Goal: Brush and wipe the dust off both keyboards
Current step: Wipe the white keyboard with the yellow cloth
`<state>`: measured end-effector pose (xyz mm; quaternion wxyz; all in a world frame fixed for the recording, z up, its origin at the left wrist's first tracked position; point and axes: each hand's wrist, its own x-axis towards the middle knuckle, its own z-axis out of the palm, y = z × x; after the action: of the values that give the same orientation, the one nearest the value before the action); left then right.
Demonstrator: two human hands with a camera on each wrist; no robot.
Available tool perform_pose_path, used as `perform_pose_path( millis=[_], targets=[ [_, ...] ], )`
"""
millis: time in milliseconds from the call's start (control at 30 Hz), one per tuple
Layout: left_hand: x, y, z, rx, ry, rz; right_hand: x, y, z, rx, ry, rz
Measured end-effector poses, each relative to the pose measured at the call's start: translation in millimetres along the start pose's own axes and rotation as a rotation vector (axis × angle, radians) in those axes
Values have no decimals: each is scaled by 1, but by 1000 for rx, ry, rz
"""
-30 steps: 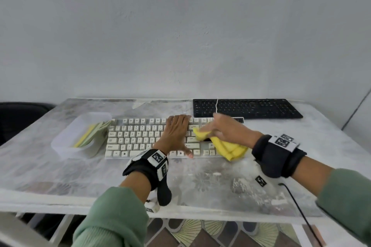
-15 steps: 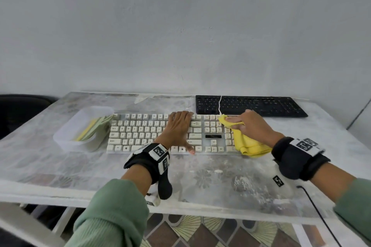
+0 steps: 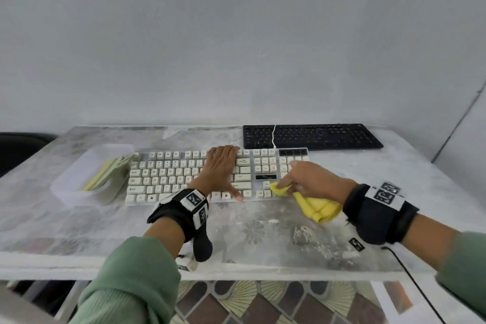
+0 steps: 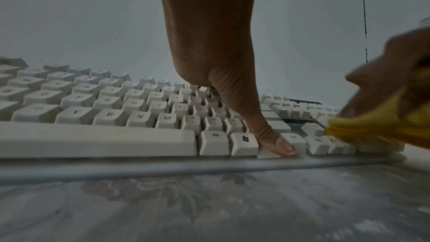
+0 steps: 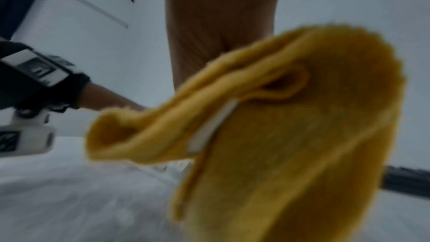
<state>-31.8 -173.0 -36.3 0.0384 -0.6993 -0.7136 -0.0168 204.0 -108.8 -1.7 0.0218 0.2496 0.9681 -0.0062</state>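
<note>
Near the table's (image 3: 263, 231) front edge, towards its middle: white keyboard (image 3: 168, 173), pinned by left hand (image 3: 219, 169) with fingers flat and straight across the keys, thumb pressed on the bottom row. Right hand (image 3: 313, 179) clamped on a bunched yellow cloth (image 3: 319, 208), rubbing over the arrow keys at the keyboard's right end (cloth tail trailing onto the table). Black keyboard (image 3: 315, 137) along the back edge, towards the right corner, untouched by either hand. Likely risks: loose folds snagging a keycap and popping it off; dust merely pushed between keys.
</note>
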Motion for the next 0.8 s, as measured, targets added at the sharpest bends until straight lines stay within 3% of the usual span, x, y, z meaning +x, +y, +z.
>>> perform_pose_path(
  millis=[133,433,600,800],
  targets=[
    [-1,0,1,5,14,2,24,22,-11,-150,109,-5],
    [0,-2,1,-25,-1,14,-2,21,17,-46,-71,-158],
    [1,-3,2,-31,9,24,18,12,-3,362,193,-97],
    [1,-4,3,-20,31,24,12,18,14,21,-99,-131]
  ],
)
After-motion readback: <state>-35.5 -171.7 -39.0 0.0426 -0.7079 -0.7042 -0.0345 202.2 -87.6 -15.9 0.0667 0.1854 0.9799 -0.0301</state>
